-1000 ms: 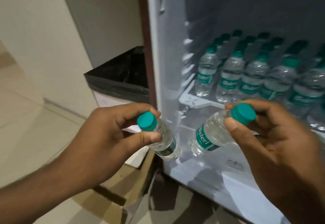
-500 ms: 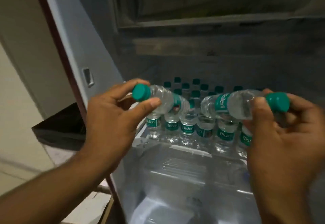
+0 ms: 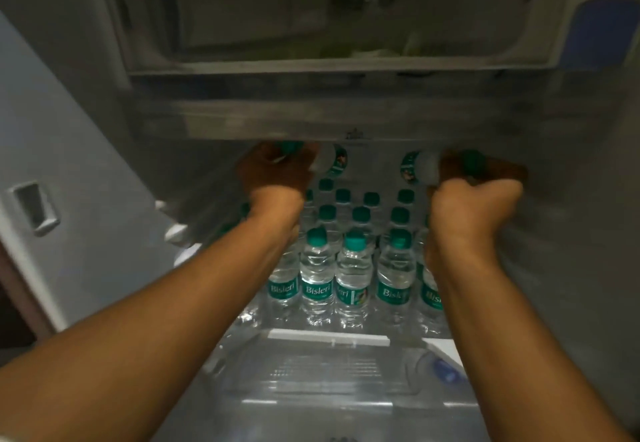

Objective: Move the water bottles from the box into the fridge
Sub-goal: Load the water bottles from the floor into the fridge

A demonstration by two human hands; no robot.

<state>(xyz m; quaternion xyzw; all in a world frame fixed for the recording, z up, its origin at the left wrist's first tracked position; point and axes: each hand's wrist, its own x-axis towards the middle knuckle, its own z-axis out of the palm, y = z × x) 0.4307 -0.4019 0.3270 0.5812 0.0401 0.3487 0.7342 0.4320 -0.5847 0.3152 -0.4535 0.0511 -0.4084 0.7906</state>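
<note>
The left hand (image 3: 273, 178) and right hand (image 3: 474, 199) are blurred; their fingers cannot be told apart. Each covers the neck of its bottle: left bottle (image 3: 330, 164), right bottle (image 3: 415, 169). The arms (image 3: 173, 337), cut off at the bottom edge, hide the outer shelf bottles (image 3: 317, 278); back rows show only caps (image 3: 361, 214).

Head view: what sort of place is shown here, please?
Most likely the inside of a fridge: rows of upright water bottles stand on a shelf, a freezer compartment sits above them, and a clear drawer lies below.
</note>
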